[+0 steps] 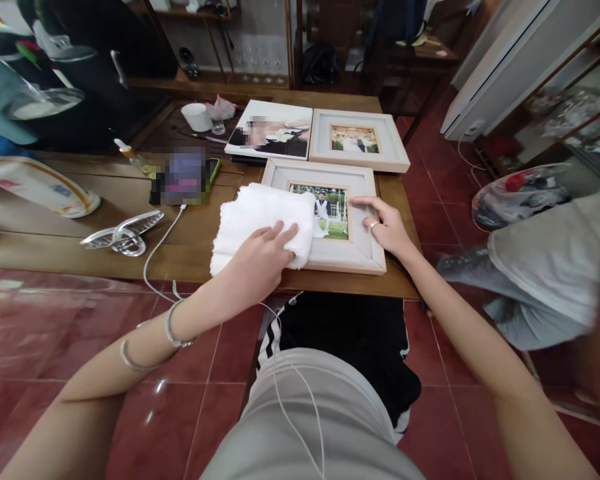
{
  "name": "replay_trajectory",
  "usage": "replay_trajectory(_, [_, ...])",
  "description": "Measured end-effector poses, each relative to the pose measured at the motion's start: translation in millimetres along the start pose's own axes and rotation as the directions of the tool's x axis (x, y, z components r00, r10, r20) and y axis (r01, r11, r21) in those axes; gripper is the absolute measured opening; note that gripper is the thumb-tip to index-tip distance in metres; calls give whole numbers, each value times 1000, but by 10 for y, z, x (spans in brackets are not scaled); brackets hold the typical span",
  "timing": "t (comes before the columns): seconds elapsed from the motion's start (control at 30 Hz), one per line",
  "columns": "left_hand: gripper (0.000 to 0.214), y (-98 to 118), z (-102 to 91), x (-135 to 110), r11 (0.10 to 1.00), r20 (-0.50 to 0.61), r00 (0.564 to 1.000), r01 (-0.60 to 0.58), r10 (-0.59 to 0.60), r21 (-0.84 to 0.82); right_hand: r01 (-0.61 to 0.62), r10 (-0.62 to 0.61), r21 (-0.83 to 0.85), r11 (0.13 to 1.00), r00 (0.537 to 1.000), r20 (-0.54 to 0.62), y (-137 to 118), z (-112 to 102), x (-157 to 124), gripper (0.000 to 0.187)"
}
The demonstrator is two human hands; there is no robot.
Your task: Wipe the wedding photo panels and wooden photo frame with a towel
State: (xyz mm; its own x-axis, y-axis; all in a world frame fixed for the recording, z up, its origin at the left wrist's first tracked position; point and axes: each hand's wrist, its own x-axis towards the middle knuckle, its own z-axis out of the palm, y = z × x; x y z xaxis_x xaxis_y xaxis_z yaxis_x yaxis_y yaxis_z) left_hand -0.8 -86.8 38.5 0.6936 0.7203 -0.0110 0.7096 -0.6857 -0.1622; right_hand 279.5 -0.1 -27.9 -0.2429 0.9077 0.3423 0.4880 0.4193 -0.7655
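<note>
A folded white cloth (245, 213) covers the left part of a pale picture frame (340, 260) and spills onto the wooden table. My left hand (267, 257) bears down on the cloth, fingers bent into it and the thumb at its right edge. Inside the frame, a photo (333, 217) of a seated person on grass is partly hidden by the cloth. My right hand (387, 227) rests on the frame's right border, index finger stretched towards the photo and the other fingers loosely bent. It grips nothing that I can see.
Behind lie a second frame (400, 143) and a photo panel (300, 143). A white cup (197, 117), dropper bottle (137, 160), phone (185, 177) with a white cable (153, 263) and silver hair claw (125, 233) stand leftward. Another person's grey top (555, 247) is at right.
</note>
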Motion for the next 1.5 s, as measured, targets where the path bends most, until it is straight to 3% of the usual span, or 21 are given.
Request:
replay_trajectory(0.23, [36, -120, 128, 85, 997, -92, 995, 39, -46, -67, 1, -1, -6, 1000, 1000, 4, 7, -5, -4, 52])
replay_trajectory(0.47, [35, -626, 237, 524, 963, -166, 952, 237, -257, -130, 22, -22, 16, 1000, 1000, 14, 15, -11, -1, 52])
replay_trajectory(0.6, [38, -785, 342, 673, 972, -187, 956, 207, -226, -114, 3, -3, 4, 1000, 1000, 13, -3, -10, -4, 52])
replay_trajectory(0.73, [35, -614, 322, 601, 991, -97, 986, 130, -133, -36, -9, 9, -9, 1000, 1000, 7, -18, -8, -7, 53])
replay_trajectory(0.93, [32, -59, -57, 178, 998, 95, 993, 62, -64, 30, -18, 18, -23, 1000, 1000, 8, -23, -6, -9, 52])
replay_trajectory(1.03, [31, 137, -221, 8, 1000, 118, 993, -12, 15, -29, -26, 27, -33, 999, 1000, 7, -24, -6, -8, 52])
replay_trajectory(1.13, [30, 203, -236, -8, 994, 73, 995, -67, 73, -81, -26, 27, -37, 999, 1000, 5, -27, -8, -6, 52])
replay_trajectory(1.27, [35, 83, -46, 236, 995, 6, 1000, 17, -17, -97, -18, 18, -17, 1000, 1000, 14, -23, -6, -2, 51])
replay_trajectory(1.5, [41, -488, 301, 1009, 980, -134, 975, 165, -180, -114, 23, -23, 25, 999, 1000, 14, 2, -6, -4, 51])
